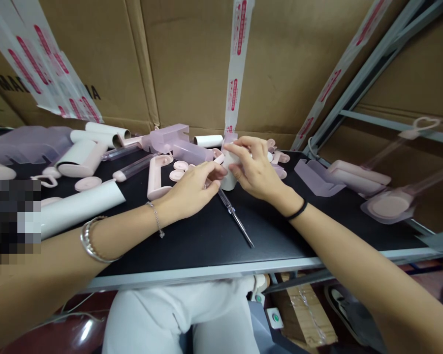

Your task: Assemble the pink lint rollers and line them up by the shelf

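Note:
My right hand [254, 169] is closed around a small white roller [229, 172] held upright over the black table [192, 236]. My left hand [194, 187] pinches at the roller's left side, where a small pink part sits between fingertips. A clear rod-like handle [236, 219] runs from under the hands toward the table's front edge. Whether it is joined to the roller is hidden by my fingers.
Pink caps [179, 169], a pink frame piece [157, 177], white paper rolls [77, 206] and translucent purple covers [170, 140] lie to the left and behind. More covers and assembled rollers [358, 179] lie at the right. Cardboard boxes [192, 64] wall the back.

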Tool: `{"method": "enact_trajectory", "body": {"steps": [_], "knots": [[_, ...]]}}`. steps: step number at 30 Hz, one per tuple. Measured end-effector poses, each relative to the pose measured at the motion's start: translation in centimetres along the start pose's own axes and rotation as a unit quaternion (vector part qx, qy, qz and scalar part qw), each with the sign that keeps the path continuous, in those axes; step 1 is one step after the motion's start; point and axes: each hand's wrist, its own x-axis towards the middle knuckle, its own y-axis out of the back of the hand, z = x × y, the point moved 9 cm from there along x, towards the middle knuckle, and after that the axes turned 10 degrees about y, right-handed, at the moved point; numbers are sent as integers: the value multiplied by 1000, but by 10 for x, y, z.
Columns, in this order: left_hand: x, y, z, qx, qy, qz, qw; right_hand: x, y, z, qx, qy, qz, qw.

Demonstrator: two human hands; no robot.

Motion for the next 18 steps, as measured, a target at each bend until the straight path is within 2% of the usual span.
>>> {"method": "enact_trajectory", "body": {"steps": [3,7,10,18], "knots": [[-7,-11,16,75,-75,-54,993,1,6,1,9,5,15,1000],[-22,-32,28,140,-179,-152,962,0,13,1,14,9,38,999],[-25,-40,25,170,-187,-184,950,1,15,-1,21,19,43,999],[-25,-42,23,221,-181,-195,938,1,15,-2,42,36,37,998]]}}
